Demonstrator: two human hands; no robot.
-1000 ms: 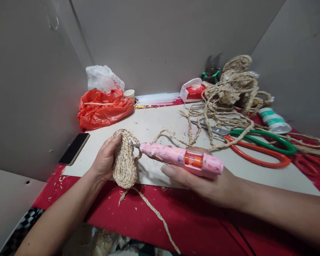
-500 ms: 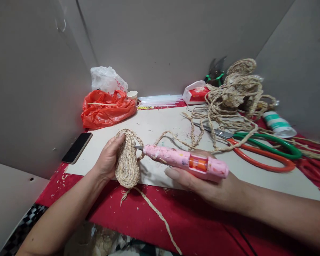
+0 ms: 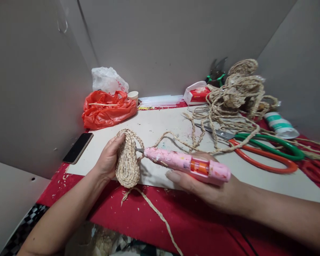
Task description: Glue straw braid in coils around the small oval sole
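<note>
Left hand (image 3: 108,158) clamped on coiled braid (image 3: 127,169), right hand (image 3: 216,190) around pink glue gun (image 3: 173,159); nozzle (image 3: 140,150) contact unclear, slip could burn left hand.

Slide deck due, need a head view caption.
Left hand grips an elongated braided coil; right hand holds a pink glue gun, its nozzle at the coil's edge.

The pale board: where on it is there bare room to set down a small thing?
The pale board has its widest mostly bare patch behind the woven piece, between the red bag and the braided cord. A smaller one lies between the phone and the left hand. The right side is crowded with that cord and the scissors.
</note>
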